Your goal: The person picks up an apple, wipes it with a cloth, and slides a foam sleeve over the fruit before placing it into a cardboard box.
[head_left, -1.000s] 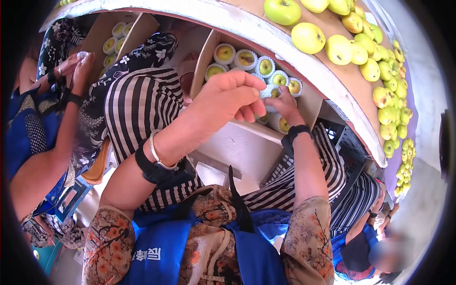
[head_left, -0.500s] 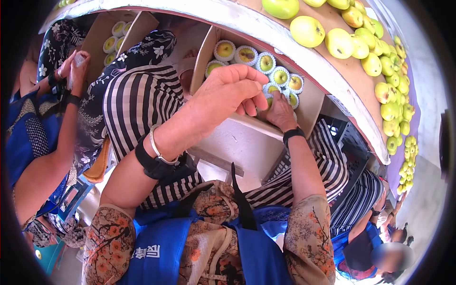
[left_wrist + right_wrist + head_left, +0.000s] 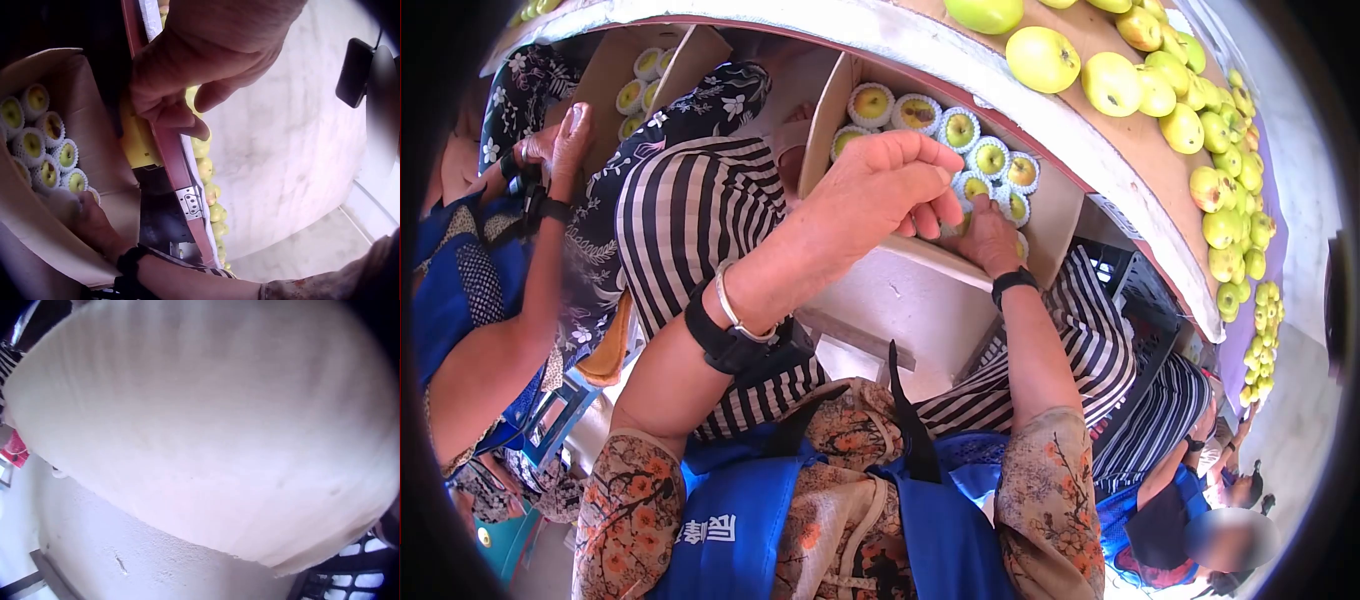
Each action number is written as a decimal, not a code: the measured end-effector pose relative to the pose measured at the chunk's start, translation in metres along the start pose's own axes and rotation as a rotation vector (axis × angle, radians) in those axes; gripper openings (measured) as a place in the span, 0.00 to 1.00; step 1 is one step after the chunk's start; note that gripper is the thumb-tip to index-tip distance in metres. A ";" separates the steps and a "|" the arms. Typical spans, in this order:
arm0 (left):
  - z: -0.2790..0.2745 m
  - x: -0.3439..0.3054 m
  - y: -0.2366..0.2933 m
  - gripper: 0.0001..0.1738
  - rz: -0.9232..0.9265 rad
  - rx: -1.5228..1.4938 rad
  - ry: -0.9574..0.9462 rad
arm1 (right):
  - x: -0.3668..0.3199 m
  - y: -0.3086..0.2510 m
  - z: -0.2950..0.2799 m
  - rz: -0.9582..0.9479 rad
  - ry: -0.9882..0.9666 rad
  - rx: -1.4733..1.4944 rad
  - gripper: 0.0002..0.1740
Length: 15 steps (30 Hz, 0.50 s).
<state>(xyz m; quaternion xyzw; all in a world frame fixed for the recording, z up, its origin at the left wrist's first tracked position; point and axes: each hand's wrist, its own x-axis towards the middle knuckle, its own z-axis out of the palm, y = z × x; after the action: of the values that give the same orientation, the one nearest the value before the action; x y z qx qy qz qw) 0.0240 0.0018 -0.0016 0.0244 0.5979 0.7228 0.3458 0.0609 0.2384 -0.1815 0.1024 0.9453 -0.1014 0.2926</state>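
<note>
Inside a cardboard box (image 3: 1060, 222) stand several yellow-green apples in white foam nets, one of them a netted apple (image 3: 958, 130). The right hand (image 3: 990, 240) reaches over the box's near wall, its fingers curled round a netted apple low in the box, mostly hidden by the hands. That pale net shows blurred beside the right hand (image 3: 97, 228) in the left wrist view. Raised before the box, the left hand (image 3: 880, 190) has loosely bent fingers and holds nothing; it also shows as a large left hand (image 3: 206, 56). A pale box wall (image 3: 200, 444) fills the right wrist view, hiding the right hand.
A curved table edge (image 3: 960, 65) runs behind the box, with loose apples (image 3: 1115, 85) on top. A black crate (image 3: 1135, 300) stands right of the box. Another person's hands (image 3: 565, 145) are at the left, near a second box (image 3: 685, 75).
The right hand has moved down and slightly left within the box, and netted apples beside its fingers have come into view. The left hand has barely moved.
</note>
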 end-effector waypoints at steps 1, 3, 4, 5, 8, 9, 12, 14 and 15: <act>0.000 0.000 -0.001 0.16 0.002 0.002 0.001 | -0.001 0.001 0.001 -0.001 0.010 -0.034 0.45; 0.000 0.001 0.000 0.16 0.001 0.006 0.001 | -0.004 0.000 0.000 -0.024 0.025 -0.091 0.44; 0.000 0.001 0.000 0.16 0.002 0.007 0.001 | -0.006 -0.003 -0.004 -0.045 0.030 -0.115 0.44; 0.000 0.000 0.000 0.16 0.002 0.005 -0.001 | -0.008 -0.005 -0.006 -0.067 0.034 -0.138 0.43; -0.001 0.000 0.000 0.16 0.007 0.004 -0.003 | -0.006 -0.010 -0.006 -0.034 0.020 -0.155 0.38; 0.000 -0.001 0.000 0.16 0.010 0.005 -0.002 | -0.006 -0.011 -0.007 -0.030 0.018 -0.162 0.37; -0.001 0.000 -0.001 0.16 0.004 0.001 -0.002 | -0.007 -0.010 -0.006 -0.018 0.021 -0.169 0.37; -0.001 0.000 0.000 0.16 -0.001 0.002 -0.003 | -0.004 -0.006 0.000 -0.014 0.040 -0.157 0.39; -0.001 0.000 0.000 0.16 -0.001 0.008 -0.004 | -0.003 -0.005 0.003 -0.008 0.044 -0.150 0.40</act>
<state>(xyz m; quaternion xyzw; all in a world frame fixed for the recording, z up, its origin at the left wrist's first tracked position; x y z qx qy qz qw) 0.0239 0.0009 -0.0017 0.0266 0.6001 0.7202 0.3472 0.0638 0.2327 -0.1816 0.0787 0.9568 -0.0291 0.2784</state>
